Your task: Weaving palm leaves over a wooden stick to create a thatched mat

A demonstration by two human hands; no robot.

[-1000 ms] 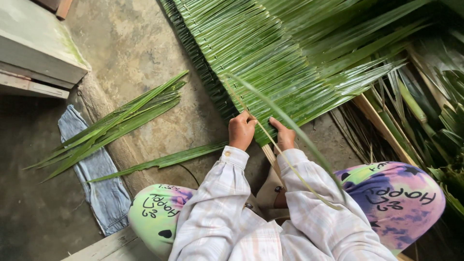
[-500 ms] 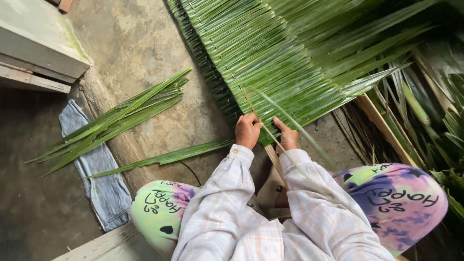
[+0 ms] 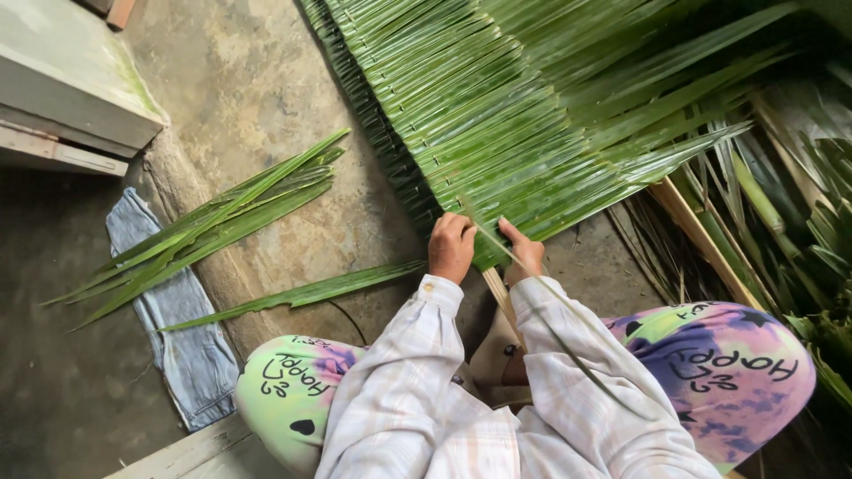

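Woven palm-leaf panel (image 3: 532,115) lies on the concrete floor (image 3: 240,80), stretching away from the seated person. Left hand (image 3: 451,248) rests at the panel's near edge, fingers curled down onto the folded leaf ends; what they pinch cannot be told. Right hand (image 3: 525,257) sits just beside it at the same edge, thumb and fingers closed on a thin leaf strip (image 3: 568,333) that trails back over the right sleeve. Loose palm leaves (image 3: 222,217) lie left of the panel, a single leaf (image 3: 302,293) nearer the left hand. A blue cloth (image 3: 177,328) lies beyond those leaves.
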